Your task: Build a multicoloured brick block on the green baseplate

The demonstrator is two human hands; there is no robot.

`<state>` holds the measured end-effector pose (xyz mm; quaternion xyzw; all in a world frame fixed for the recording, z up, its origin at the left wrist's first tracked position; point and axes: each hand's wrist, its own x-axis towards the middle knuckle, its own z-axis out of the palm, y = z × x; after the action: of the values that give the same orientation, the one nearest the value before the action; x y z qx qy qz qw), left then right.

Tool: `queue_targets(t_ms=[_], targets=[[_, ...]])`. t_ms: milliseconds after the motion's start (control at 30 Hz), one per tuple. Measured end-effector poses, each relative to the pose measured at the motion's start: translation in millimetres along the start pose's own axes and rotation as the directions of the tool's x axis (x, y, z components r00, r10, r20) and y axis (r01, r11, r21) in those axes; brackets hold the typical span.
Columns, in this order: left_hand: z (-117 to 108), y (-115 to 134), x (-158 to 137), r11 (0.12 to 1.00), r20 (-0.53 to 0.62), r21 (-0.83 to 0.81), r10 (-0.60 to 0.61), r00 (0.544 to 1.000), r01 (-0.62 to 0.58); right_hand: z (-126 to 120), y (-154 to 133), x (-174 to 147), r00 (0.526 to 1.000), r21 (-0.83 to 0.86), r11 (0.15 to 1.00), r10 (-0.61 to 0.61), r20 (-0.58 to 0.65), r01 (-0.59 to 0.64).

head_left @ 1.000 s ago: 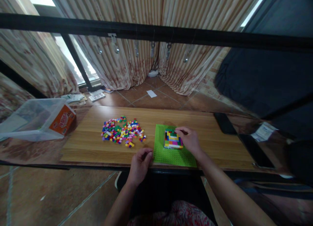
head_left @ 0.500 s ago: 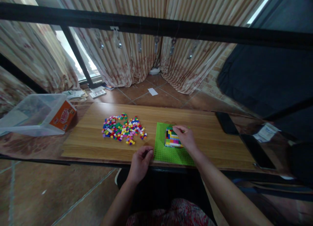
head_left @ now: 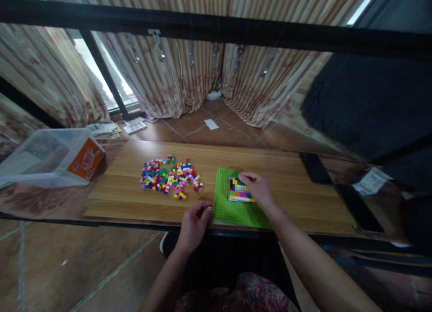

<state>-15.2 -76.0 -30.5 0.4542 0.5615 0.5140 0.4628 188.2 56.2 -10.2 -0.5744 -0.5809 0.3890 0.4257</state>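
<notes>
A green studded baseplate [head_left: 232,215] lies near the table's front edge. On it sits a low build of coloured bricks [head_left: 240,194], in rows of yellow, white, orange, pink and green. My right hand [head_left: 257,187] reaches over the build's far right part, thumb and finger pinched at its top. Whatever is between those fingertips is hidden. Beside the baseplate's left edge, my left hand [head_left: 196,220] rests on the table with its fingers curled closed. Its grip cannot be made out. A spread of small loose bricks [head_left: 170,177] lies to the left.
A clear plastic box [head_left: 50,161] with an orange label stands at the table's left end. Two dark phone-like slabs, a far one [head_left: 314,168] and a near one [head_left: 358,208], lie at the right beside a crumpled packet [head_left: 373,180]. A black rail [head_left: 216,26] crosses beyond the table.
The view has shifted slightly. My right hand stays pinched at the build's far right part, with hardly any movement. My left hand keeps its place.
</notes>
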Motion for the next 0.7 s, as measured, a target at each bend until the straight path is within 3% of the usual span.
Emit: queue_targets(t_ms=[400, 700], targets=[[3.8, 12.4, 4.7, 0.996, -0.068, -0.072, -0.061, 0.996, 0.056, 2.4, 2.3, 3.3, 0.993, -0.073, 0.991, -0.115, -0.003, 0.114], [2.9, 14.7, 6.6, 0.993, -0.09, -0.089, -0.087, 0.992, 0.079, 2.3, 10.3, 1.5, 1.0, 0.03, 1.0, -0.008, 0.025, 0.007]])
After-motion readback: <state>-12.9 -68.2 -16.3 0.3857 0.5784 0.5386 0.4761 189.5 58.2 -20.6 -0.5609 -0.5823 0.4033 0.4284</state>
